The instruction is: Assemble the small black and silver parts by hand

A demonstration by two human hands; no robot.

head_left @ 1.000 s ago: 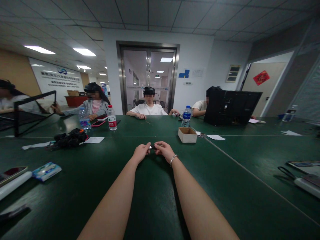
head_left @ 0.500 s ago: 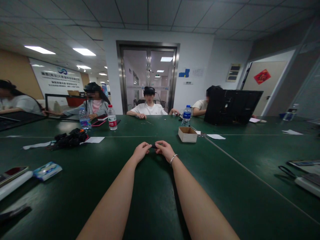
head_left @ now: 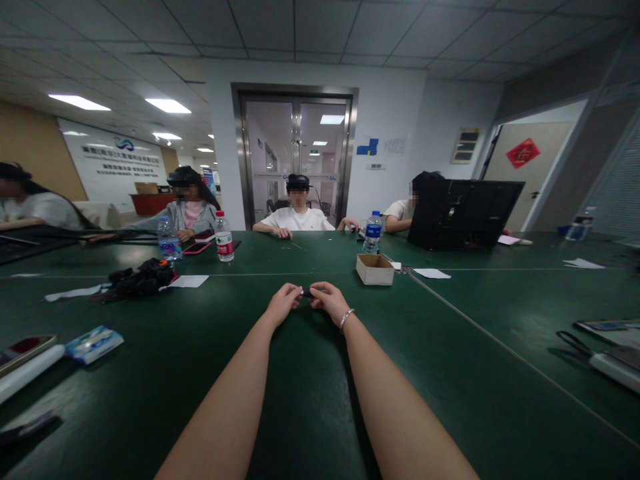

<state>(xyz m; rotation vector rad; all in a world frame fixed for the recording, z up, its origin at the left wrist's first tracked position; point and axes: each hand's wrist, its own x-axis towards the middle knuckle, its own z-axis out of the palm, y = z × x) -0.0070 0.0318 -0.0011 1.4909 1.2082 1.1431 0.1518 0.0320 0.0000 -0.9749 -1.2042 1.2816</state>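
Observation:
Both my arms stretch forward over the green table (head_left: 305,387). Between my fingertips is a small black object (head_left: 307,293), too small and covered to name its kind. My left hand (head_left: 284,304) pinches its left end, where a light spot shows. On its right end my right hand (head_left: 328,300) is closed, with a silver bracelet (head_left: 347,319) at the wrist. To the right, past my right hand, stands an open pale box (head_left: 375,272); its inside is mostly hidden.
Bottles with a red cap (head_left: 225,239) and a blue label (head_left: 373,233) stand farther back. A black tangled bundle (head_left: 141,279) and a tissue pack (head_left: 95,344) lie left. A monitor (head_left: 467,213) is at back right. Several people sit around the table.
My hands keep nearly the same place and grip on the small black object. At the back left, the dark frame by the seated person has tipped down toward the table.

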